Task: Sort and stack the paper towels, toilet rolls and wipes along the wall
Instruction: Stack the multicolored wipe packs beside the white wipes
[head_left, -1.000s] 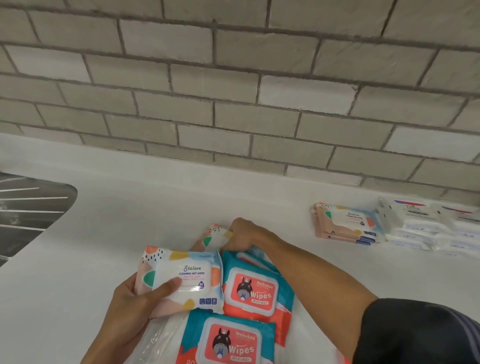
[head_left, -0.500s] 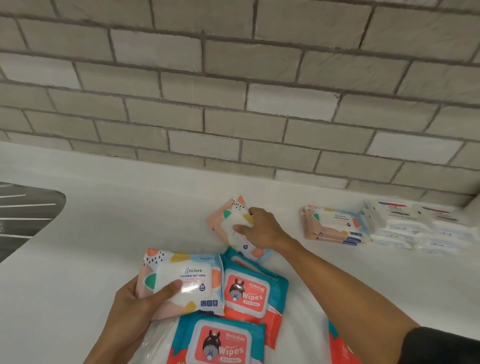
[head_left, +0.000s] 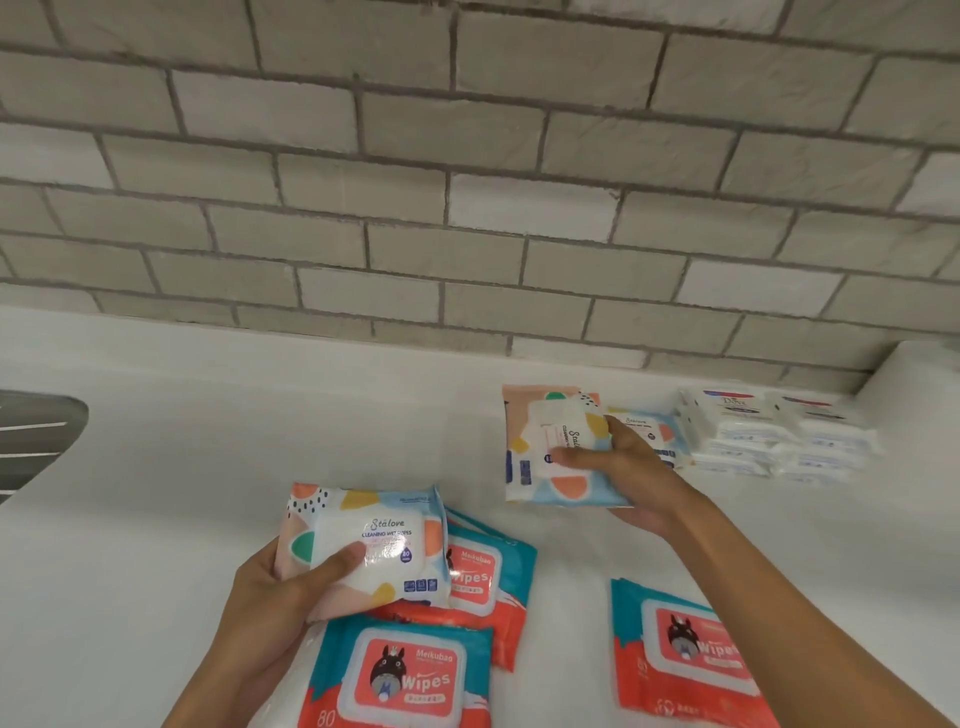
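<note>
A: What's in ur hands rn?

B: My left hand (head_left: 270, 587) grips a pastel Stalove wet-wipes pack (head_left: 363, 545) over teal-and-red Meikubao wipes packs (head_left: 410, 675). My right hand (head_left: 631, 470) holds a 2nd pastel Stalove pack (head_left: 550, 447), tilted, above the white counter (head_left: 208, 441).

A: By the wall?

B: Stacked white wipes packs (head_left: 779, 434) under grey brick tiles (head_left: 467, 208).

— Where are the pastel Stalove packs?
— One Stalove pack (head_left: 371, 545) is held flat, overlapping the teal-and-red Meikubao packs (head_left: 410, 670); another Stalove pack (head_left: 556, 447) is held turned on its side, just left of the Stalove stack (head_left: 652, 434) by the brick wall (head_left: 467, 208).
— And the white packs (head_left: 779, 434)?
— Stacked right of that stack, along the wall.
</note>
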